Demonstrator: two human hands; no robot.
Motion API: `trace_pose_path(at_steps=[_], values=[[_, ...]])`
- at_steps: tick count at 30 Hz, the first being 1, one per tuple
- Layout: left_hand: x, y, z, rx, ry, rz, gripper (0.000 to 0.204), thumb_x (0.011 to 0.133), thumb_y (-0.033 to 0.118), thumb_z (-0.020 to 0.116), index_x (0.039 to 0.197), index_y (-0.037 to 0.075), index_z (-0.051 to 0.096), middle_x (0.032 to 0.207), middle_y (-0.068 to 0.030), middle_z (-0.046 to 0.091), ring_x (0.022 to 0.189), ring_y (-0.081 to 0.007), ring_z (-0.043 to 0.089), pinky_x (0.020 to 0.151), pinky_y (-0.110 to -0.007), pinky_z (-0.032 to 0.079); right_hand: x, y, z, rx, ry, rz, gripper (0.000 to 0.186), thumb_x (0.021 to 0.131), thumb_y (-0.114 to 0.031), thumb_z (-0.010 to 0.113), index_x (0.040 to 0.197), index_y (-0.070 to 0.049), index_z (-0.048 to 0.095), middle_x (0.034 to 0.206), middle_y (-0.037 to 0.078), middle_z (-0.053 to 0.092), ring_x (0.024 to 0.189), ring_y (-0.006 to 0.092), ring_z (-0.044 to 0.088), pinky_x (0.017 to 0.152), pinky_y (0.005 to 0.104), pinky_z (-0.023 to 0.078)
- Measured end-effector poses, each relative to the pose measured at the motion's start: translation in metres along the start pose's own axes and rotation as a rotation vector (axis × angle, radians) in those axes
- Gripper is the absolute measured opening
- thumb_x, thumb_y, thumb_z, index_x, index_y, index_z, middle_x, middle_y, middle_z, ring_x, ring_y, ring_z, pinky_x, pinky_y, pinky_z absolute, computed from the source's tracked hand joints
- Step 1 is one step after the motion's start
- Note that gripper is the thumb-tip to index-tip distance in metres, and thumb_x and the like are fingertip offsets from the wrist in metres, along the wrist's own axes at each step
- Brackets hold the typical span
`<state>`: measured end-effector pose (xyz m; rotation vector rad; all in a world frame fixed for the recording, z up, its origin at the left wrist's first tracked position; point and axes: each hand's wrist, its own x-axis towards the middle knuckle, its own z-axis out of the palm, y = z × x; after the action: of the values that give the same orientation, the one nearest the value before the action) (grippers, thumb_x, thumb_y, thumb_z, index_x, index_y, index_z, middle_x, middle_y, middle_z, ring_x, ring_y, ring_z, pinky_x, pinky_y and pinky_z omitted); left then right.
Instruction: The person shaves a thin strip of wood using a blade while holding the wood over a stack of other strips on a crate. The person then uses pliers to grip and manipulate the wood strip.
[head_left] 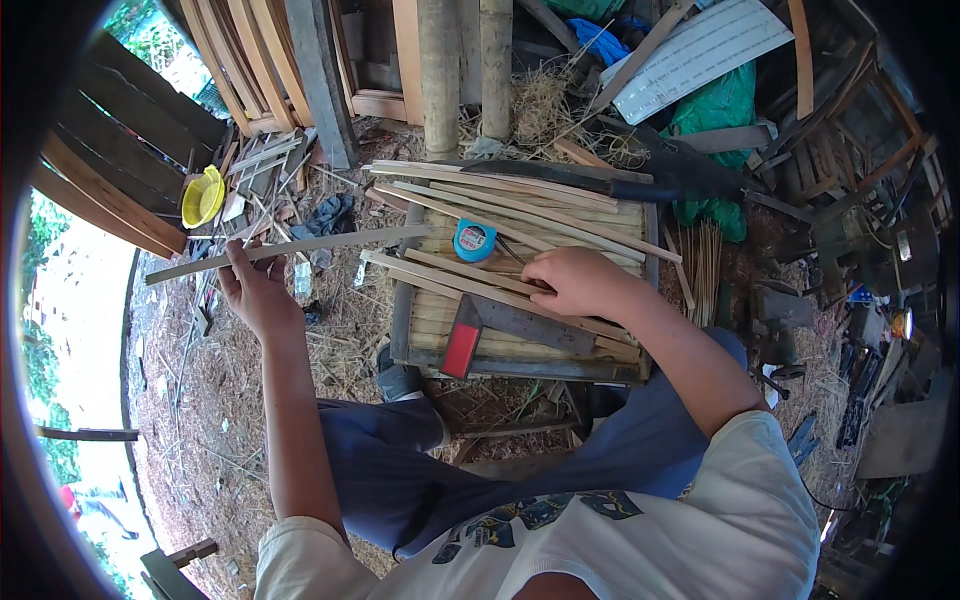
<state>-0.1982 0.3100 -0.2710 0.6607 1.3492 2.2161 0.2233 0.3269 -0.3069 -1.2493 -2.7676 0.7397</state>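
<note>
My left hand point(255, 285) is closed on a pale flat wooden strip point(360, 237), raised at the left, its far end by the worn low bench point(625, 364). My right hand point(575, 280) is closed among several loose strips point(530, 202) lying across the bench top; what its fingertips grip is unclear. A blue tape measure point(474, 240) sits on the bench, with a thin dark stick beside it partly under my fingers. A flat dark metal tool with a red handle point(460, 349) lies nearer me. A long black object point(590, 180) rests along the back edge.
Bamboo posts point(440, 75), leaning wooden frames point(265, 70) and a white board point(690, 60) stand behind. A yellow basin point(203, 197) is at left among scraps. A bundle of thin sticks point(705, 270), green sheeting point(715, 120) and clutter are at right. Bright outdoors shows at far left.
</note>
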Motion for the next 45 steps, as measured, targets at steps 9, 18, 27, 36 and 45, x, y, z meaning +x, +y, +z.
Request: trace_pose_path(at_steps=[9,18,27,36,45], values=[[0.000,0.013,-0.022,0.024,0.029,0.025,0.032,0.112,0.038,0.068,0.124,0.009,0.064,0.095,-0.0003,0.062,0.082,-0.0102,0.060,0.071,-0.028,0.053,0.008,-0.001,-0.014,0.131,-0.044,0.059,0.030,0.095,-0.016,0.068,0.120,-0.003,0.076,0.093,0.014,0.076,0.083,0.0304,0.073,0.078,0.0444,0.057],[0.000,0.006,-0.006,-0.076,0.063,-0.063,0.045,0.117,0.053,0.047,0.110,0.010,0.059,0.074,0.0052,0.049,0.059,-0.0059,0.046,0.047,-0.025,0.040,0.015,0.001,-0.029,0.928,-0.104,0.199,0.039,0.114,-0.016,0.045,0.142,0.003,0.065,0.091,0.004,0.069,0.074,0.0086,0.060,0.069,0.0287,0.050],[-0.025,-0.013,0.033,-0.065,-0.153,-0.153,0.065,0.116,0.067,0.027,0.117,0.009,0.057,0.075,0.0033,0.047,0.058,-0.0089,0.046,0.047,-0.026,0.042,0.016,0.006,-0.028,1.277,0.014,0.071,0.033,0.115,-0.015,0.054,0.140,0.003,0.064,0.098,0.004,0.070,0.076,0.0080,0.058,0.070,0.0244,0.051],[-0.062,-0.029,0.076,0.014,-0.339,-0.225,0.042,0.120,0.048,0.039,0.116,0.011,0.060,0.076,0.0019,0.054,0.057,-0.0073,0.049,0.050,-0.025,0.043,0.025,-0.018,-0.014,1.070,0.231,0.007,0.033,0.107,-0.009,0.072,0.138,0.000,0.068,0.115,0.001,0.073,0.103,0.0057,0.068,0.092,0.0239,0.054],[-0.090,-0.031,0.097,0.029,-0.479,-0.274,0.046,0.119,0.053,0.041,0.110,0.011,0.057,0.073,0.0028,0.053,0.056,-0.0083,0.049,0.051,-0.027,0.042,0.014,-0.034,-0.015,1.082,0.336,-0.026,0.030,0.104,-0.009,0.075,0.132,-0.001,0.068,0.111,0.000,0.071,0.099,0.0050,0.065,0.088,0.0249,0.053]])
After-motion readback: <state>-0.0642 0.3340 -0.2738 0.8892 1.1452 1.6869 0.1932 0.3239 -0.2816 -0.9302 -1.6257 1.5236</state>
